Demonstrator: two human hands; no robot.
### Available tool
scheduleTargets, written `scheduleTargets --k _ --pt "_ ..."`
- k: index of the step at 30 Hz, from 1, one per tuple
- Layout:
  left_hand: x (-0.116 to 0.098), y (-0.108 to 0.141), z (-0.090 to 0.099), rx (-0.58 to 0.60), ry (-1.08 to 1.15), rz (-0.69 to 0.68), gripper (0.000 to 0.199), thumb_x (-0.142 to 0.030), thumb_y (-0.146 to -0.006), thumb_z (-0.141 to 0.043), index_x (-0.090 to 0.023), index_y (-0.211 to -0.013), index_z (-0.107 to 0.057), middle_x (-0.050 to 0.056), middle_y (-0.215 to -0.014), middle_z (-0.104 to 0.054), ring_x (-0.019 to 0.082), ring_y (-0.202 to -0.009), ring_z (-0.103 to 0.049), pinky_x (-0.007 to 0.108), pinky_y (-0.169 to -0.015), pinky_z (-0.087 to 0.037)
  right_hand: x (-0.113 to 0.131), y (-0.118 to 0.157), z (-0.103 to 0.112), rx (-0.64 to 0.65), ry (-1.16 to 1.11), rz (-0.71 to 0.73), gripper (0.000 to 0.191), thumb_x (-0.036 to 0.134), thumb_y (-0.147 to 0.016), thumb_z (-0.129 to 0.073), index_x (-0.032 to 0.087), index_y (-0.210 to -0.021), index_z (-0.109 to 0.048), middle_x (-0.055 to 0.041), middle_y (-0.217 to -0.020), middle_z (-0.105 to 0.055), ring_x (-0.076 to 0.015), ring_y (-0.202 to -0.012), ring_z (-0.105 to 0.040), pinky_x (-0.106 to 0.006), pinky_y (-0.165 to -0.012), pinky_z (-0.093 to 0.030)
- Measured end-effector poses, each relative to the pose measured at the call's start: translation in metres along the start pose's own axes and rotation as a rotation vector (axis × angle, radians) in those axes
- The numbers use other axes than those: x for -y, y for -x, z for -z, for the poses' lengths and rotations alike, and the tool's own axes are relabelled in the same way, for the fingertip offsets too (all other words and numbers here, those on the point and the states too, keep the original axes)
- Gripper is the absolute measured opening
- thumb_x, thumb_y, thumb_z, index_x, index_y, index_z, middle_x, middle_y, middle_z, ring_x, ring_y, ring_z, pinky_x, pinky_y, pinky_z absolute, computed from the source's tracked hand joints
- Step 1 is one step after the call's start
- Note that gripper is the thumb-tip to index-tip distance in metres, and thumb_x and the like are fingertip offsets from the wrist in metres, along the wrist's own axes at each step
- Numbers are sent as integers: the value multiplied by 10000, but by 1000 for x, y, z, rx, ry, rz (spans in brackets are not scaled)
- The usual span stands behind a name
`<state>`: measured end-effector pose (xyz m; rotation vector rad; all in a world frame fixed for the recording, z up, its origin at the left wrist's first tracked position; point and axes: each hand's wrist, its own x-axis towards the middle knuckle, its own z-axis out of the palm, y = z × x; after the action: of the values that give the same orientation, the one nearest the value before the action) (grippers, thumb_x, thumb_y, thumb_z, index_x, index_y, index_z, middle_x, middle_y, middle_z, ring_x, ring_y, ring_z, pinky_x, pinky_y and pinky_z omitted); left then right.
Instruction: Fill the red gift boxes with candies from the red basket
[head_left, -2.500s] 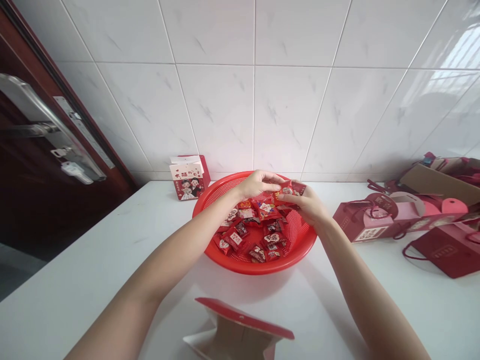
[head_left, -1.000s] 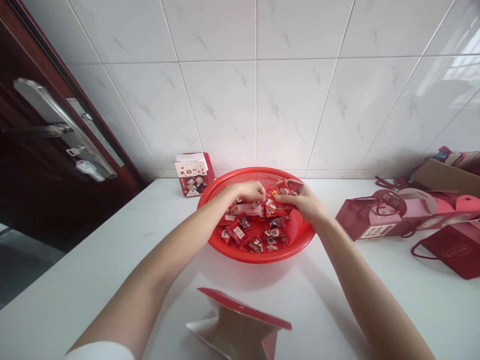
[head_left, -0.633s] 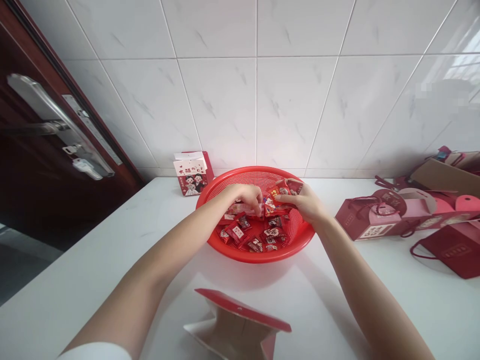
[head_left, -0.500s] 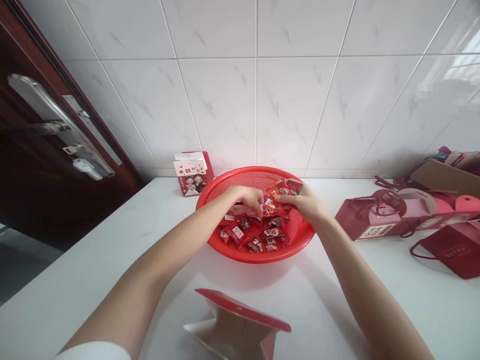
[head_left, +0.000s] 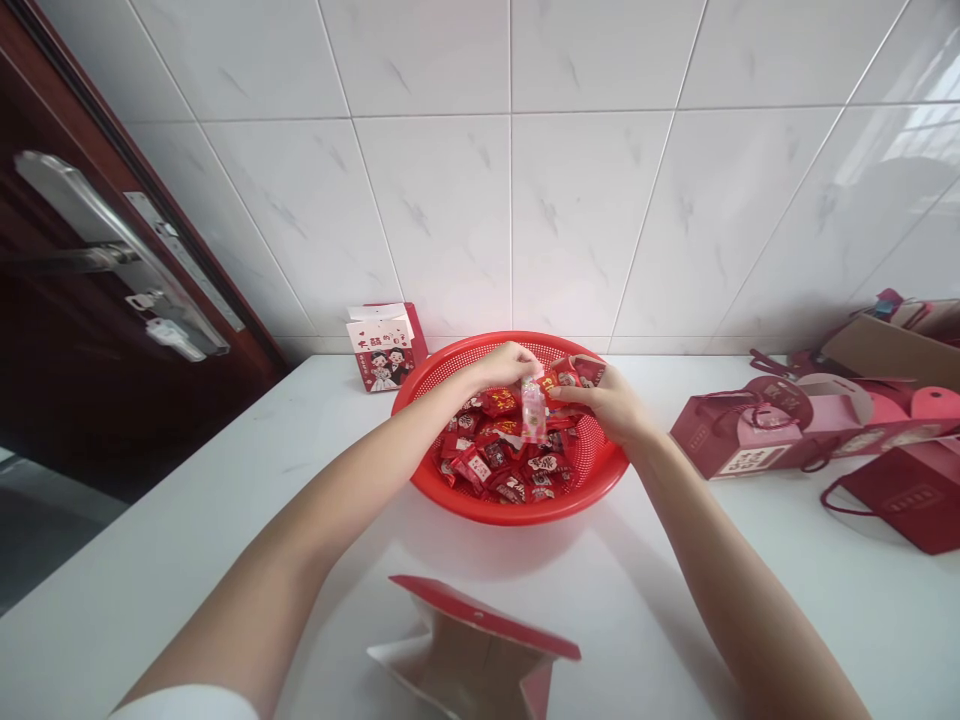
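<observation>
1. While my left grip (head_left: 511,364) pinches the upper end of a pink packet (head_left: 534,414) between the fingertips, with little gap left, the packet hangs lengthwise over the red basket (head_left: 517,516); I cannot tell whether its lower end touches the pile.
2. My right grip (head_left: 613,402) curls partway round a few red packets (head_left: 568,378) above the basket's right side, thumb laid across them; their number is hidden.
3. I judge the pink packet very light, its film soft and rather slick, so a gentle pinch at the end should do.
4. Its middle looks the worse hold: what is inside may be brittle, though I cannot see it.
5. The glossy red packets could slide over one another; a broad hold across their middles suits them.
6. Below, wrapped pieces (head_left: 474,466) overlap loosely; raised corners seem the easiest to catch.
</observation>
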<state>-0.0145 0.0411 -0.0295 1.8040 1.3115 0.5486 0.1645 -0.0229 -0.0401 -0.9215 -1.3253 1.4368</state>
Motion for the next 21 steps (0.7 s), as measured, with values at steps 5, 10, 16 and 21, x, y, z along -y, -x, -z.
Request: scheduleTargets --k 5,10,16,21 --pt "3 0 4 -47 -88 92 260 -285 -984 -514 -192 -742 -486 24 -754 -662 163 -718 -709 269 -698 -567 1 1 0 -20 12 19 329 248 -568 -856 199 -852 -699 -10 -862 -735 -200 -720 -693 -341 -631 -614" --pt "13 -2 17 -1 -353 287 274 -350 -902 -608 -199 -693 -514 44 -634 -645 268 -703 -724 350 -695 -569 -1 0 1 -23 25 6 352 254 -562 -857 197 -871 -697 -4 -798 -711 -189 -662 -671 -341 -586 -604" --pt "32 -3 25 350 -546 542 210 -312 -659 -795 -174 -631 -640 124 -550 -668 343 -676 -716 430 -663 -587 -2 -1 1 -23 22 -2 372 250 -550 -872 188 -872 -698 -18 -845 -726 -184 -684 -675 -333 -595 -602" --pt "40 -2 19 564 -576 572 306 -393 -586 -869 -182 -601 -648 124 -566 -680 341 -672 -703 450 -642 -588 -3 -2 1 -12 7 -19 426 274 -516 -912 186 -864 -681 -16 -827 -727 -195 -718 -682 -334 -616 -612"
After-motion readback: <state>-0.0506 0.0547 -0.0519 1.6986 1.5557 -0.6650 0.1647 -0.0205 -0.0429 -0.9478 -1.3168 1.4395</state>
